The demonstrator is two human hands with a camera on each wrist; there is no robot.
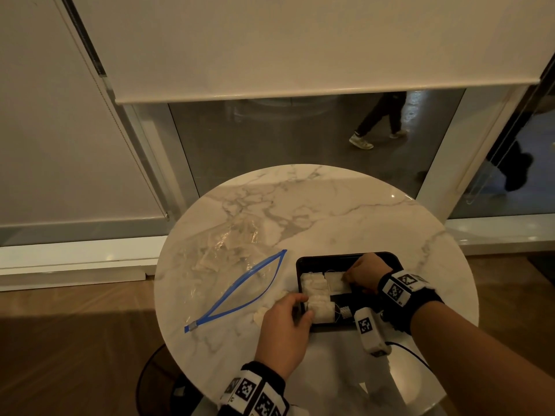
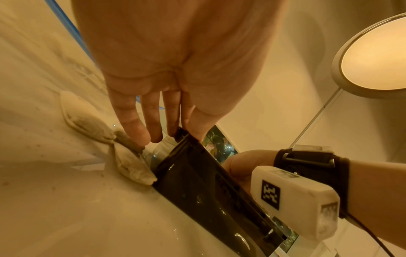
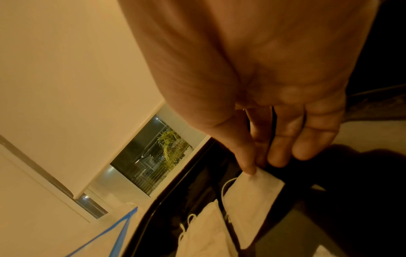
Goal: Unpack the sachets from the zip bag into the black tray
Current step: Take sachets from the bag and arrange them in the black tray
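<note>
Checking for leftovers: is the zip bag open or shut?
Open. The zip bag lies flat, its blue zipper tracks bowed apart in a leaf shape.

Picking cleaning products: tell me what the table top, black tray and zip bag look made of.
Table top: polished marble or marble-look, grey veins, glossy. Black tray: probably plastic, reflective wall. Zip bag: thin clear plastic film, crinkled, blue zip.

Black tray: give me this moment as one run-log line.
left hand: holds tray rim | right hand: pinches sachet inside tray | two sachets: loose on table beside tray | zip bag: open
</note>
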